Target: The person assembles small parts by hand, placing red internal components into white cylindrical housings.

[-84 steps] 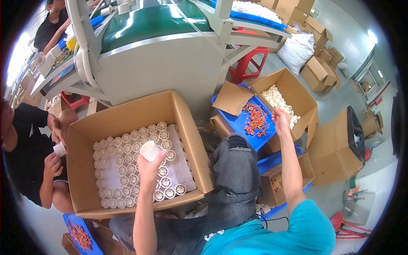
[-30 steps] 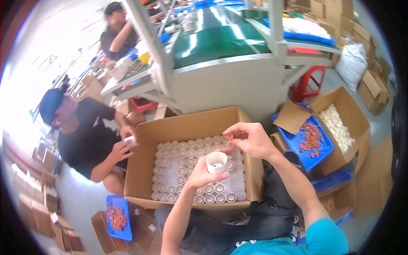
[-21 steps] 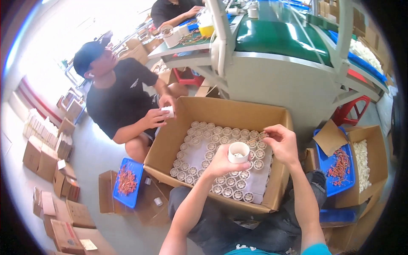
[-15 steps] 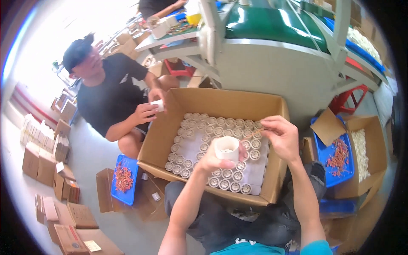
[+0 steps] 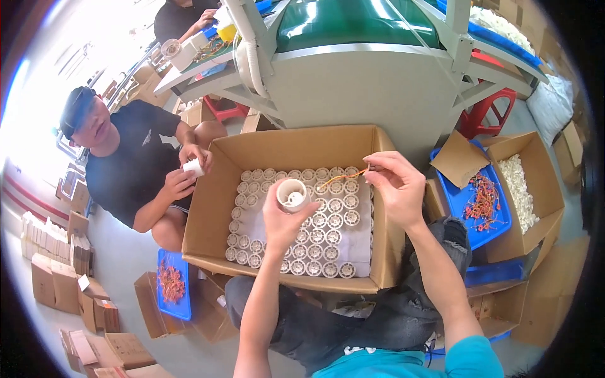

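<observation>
My left hand (image 5: 283,222) is wrapped round a white plastic cylinder (image 5: 304,200), its open end turned up so that a white inner part shows inside. To its right, my right hand (image 5: 401,189) pinches one end of an orange-yellow wire lead (image 5: 340,177). The lead's other end trails left toward the cylinder; I cannot tell whether it touches it. Both hands are above a large open cardboard box (image 5: 283,140), where several rows of round white plastic parts (image 5: 316,235) stand on a pale sheet.
At the left a co-worker (image 5: 135,148) holds a similar white cylinder (image 5: 193,167). Blue trays of red-orange wires lie at the right (image 5: 449,184) and left (image 5: 186,301). Beside the right tray is a carton of white pieces (image 5: 518,195). A green-topped conveyor (image 5: 359,25) stands beyond the box.
The whole view has shifted, and the box sits further left in it. My left hand has turned the cylinder's opening more toward me. The wire in my right hand shows more clearly.
</observation>
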Demonstrator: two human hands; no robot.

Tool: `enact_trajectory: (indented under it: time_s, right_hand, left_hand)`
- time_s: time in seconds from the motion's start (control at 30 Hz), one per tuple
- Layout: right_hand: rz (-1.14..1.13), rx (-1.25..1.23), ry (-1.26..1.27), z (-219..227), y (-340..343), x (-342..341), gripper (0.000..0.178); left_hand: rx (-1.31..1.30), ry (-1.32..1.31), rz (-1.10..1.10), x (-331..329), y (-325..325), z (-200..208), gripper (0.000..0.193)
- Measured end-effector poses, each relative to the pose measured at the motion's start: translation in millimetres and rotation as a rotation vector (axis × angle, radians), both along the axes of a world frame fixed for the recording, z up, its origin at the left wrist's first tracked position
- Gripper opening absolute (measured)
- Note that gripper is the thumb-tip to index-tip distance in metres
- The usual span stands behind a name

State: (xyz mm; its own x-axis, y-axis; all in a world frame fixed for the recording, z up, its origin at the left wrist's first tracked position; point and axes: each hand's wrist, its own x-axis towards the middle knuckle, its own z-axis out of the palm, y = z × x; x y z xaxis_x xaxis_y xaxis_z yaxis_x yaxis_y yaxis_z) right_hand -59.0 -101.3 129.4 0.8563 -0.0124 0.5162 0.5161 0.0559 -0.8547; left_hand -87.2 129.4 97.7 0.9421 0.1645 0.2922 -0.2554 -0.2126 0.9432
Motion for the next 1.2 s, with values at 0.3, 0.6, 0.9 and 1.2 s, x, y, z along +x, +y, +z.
enact_trajectory:
  time_s: [0.3,0.6,0.9,1.2]
  right_hand:
    - [-0.092,-0.169,-0.397,5,15,-17,0.029]
    - [-0.085,-0.276,-0.459,2,21,-19,0.029]
    - [-0.057,-0.330,-0.465,1,22,-21,0.027]
    - [0.032,-0.420,-0.387,-7,26,-20,0.024]
  left_hand:
    - [0.351,-0.216,-0.018,-7,-21,-5,0.056]
    - [0.374,-0.222,-0.036,-6,-25,-7,0.055]
    - [0.361,-0.178,-0.027,-7,-26,-10,0.053]
    - [0.513,-0.293,-0.026,-6,-23,-17,0.059]
